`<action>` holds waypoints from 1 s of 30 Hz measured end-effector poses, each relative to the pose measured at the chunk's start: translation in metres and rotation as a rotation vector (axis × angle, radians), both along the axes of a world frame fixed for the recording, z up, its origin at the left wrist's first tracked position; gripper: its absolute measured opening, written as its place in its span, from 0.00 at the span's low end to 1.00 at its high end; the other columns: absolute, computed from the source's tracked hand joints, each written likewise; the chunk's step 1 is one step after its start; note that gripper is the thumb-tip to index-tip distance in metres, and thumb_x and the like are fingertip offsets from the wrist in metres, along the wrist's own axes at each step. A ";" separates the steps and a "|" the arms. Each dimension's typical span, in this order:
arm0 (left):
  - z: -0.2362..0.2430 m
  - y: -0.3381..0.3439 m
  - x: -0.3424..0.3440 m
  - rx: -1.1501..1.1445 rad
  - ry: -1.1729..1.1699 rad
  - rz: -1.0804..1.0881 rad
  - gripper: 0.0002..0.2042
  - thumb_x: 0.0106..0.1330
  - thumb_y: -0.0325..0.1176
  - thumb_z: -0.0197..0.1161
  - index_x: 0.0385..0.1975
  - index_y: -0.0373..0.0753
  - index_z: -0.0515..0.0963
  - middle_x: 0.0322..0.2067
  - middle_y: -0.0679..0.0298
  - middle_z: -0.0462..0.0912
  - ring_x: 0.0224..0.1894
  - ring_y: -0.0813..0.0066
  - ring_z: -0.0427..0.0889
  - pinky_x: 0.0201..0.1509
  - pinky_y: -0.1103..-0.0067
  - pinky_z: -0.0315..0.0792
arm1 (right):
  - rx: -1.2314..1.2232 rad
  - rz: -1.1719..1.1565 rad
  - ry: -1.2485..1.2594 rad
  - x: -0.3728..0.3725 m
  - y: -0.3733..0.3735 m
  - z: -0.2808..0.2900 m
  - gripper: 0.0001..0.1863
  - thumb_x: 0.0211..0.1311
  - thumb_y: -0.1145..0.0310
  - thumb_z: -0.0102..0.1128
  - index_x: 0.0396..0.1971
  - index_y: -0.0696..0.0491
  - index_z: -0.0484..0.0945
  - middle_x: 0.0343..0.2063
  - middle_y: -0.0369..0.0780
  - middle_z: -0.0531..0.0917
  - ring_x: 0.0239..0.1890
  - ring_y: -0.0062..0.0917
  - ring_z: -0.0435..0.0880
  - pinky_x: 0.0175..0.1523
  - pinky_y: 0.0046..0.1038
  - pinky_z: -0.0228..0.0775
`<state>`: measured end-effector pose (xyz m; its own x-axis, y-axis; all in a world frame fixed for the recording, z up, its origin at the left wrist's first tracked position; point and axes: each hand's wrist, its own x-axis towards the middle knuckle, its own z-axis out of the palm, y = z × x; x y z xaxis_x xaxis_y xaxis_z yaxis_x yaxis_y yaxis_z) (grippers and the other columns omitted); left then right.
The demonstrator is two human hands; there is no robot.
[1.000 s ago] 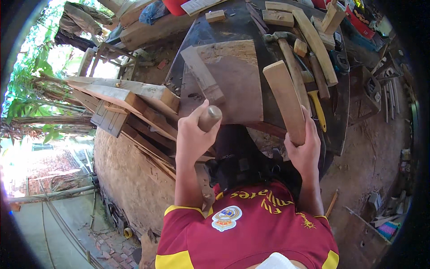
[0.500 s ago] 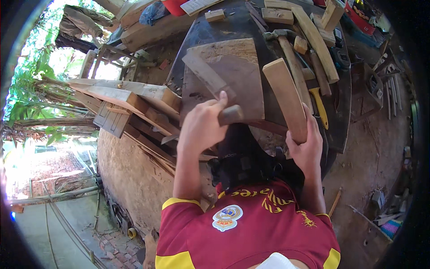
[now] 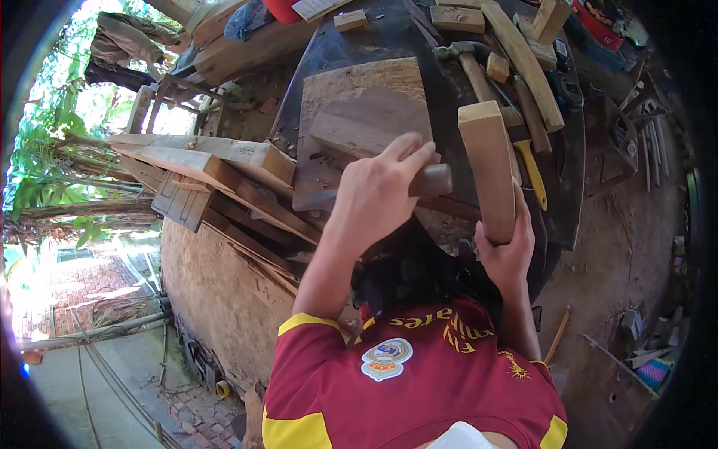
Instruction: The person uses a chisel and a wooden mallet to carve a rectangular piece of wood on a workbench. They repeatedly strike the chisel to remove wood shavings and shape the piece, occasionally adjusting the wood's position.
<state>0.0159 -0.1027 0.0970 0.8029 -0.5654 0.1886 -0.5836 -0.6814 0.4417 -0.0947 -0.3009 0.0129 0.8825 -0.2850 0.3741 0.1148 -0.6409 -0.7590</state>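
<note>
My left hand (image 3: 378, 187) is closed round a chisel; its dull metal blade (image 3: 318, 200) sticks out to the left and the rounded handle end (image 3: 436, 180) to the right. The fingertips are a little blurred. My right hand (image 3: 510, 243) grips the lower end of a thick rectangular wooden block (image 3: 490, 168), which stands tilted upward. Beneath my left hand lies a wide wooden board (image 3: 359, 86) with a rough far edge. A greyish wood strip (image 3: 348, 135) rests on it, partly covered by my fingers.
On the dark table (image 3: 321, 56) to the right are a hammer (image 3: 471, 67), a yellow-handled tool (image 3: 532, 172), a curved wood piece (image 3: 523, 63) and small blocks. Long timbers (image 3: 247, 161) reach toward the table from the left. A red container (image 3: 280, 9) stands far back.
My left hand has moved right with the chisel, closer to the block. The block has turned more upright, showing its end face. The camera view has shifted slightly.
</note>
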 end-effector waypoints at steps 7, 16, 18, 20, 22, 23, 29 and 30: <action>-0.001 0.003 0.013 0.059 0.006 -0.019 0.23 0.43 0.22 0.64 0.46 0.41 0.78 0.45 0.65 0.80 0.38 0.55 0.81 0.41 0.66 0.75 | 0.042 0.017 0.099 -0.001 0.000 0.004 0.41 0.46 0.76 0.62 0.64 0.58 0.59 0.56 0.50 0.72 0.58 0.43 0.73 0.60 0.37 0.65; -0.010 0.013 0.006 -0.064 -0.020 0.132 0.19 0.48 0.26 0.66 0.44 0.42 0.79 0.42 0.66 0.81 0.38 0.55 0.81 0.39 0.69 0.74 | 0.042 0.033 0.091 0.000 -0.003 0.002 0.40 0.46 0.76 0.63 0.64 0.58 0.60 0.56 0.50 0.72 0.58 0.43 0.73 0.60 0.37 0.65; -0.005 0.018 0.003 -0.065 0.006 0.158 0.19 0.48 0.28 0.68 0.44 0.43 0.79 0.42 0.66 0.81 0.39 0.56 0.81 0.39 0.69 0.74 | 0.024 0.032 0.082 0.000 -0.001 0.004 0.40 0.46 0.76 0.63 0.64 0.58 0.60 0.56 0.50 0.72 0.58 0.43 0.73 0.60 0.37 0.65; -0.003 0.021 0.004 -0.055 0.011 0.188 0.20 0.48 0.28 0.70 0.44 0.43 0.79 0.42 0.65 0.81 0.39 0.56 0.81 0.39 0.70 0.74 | 0.021 0.027 0.071 0.001 -0.002 0.004 0.40 0.46 0.76 0.63 0.64 0.57 0.60 0.56 0.50 0.72 0.57 0.43 0.73 0.60 0.37 0.65; -0.002 0.023 0.004 -0.048 0.015 0.206 0.21 0.47 0.28 0.70 0.44 0.43 0.79 0.42 0.65 0.82 0.40 0.55 0.81 0.39 0.70 0.74 | 0.046 0.033 0.082 0.001 -0.001 0.004 0.40 0.46 0.76 0.63 0.64 0.57 0.60 0.56 0.49 0.72 0.57 0.43 0.73 0.60 0.37 0.65; -0.002 0.023 0.004 -0.050 0.018 0.210 0.21 0.47 0.27 0.70 0.45 0.43 0.79 0.43 0.65 0.82 0.40 0.56 0.81 0.40 0.70 0.75 | 0.055 0.035 0.088 0.000 -0.001 0.005 0.40 0.46 0.76 0.63 0.64 0.57 0.60 0.56 0.49 0.72 0.57 0.43 0.73 0.60 0.37 0.65; 0.003 0.021 -0.019 -0.137 -0.094 0.104 0.21 0.41 0.22 0.66 0.41 0.38 0.80 0.43 0.59 0.83 0.42 0.58 0.83 0.42 0.71 0.77 | 0.029 0.037 0.071 0.001 -0.001 0.003 0.40 0.46 0.77 0.62 0.64 0.57 0.60 0.56 0.49 0.72 0.57 0.42 0.73 0.60 0.37 0.64; 0.010 0.021 -0.028 -0.184 -0.095 0.047 0.21 0.40 0.21 0.65 0.40 0.37 0.81 0.43 0.58 0.83 0.42 0.59 0.84 0.42 0.71 0.78 | 0.044 0.025 0.086 0.000 -0.001 0.002 0.40 0.46 0.77 0.62 0.64 0.56 0.60 0.56 0.49 0.72 0.58 0.42 0.73 0.61 0.36 0.64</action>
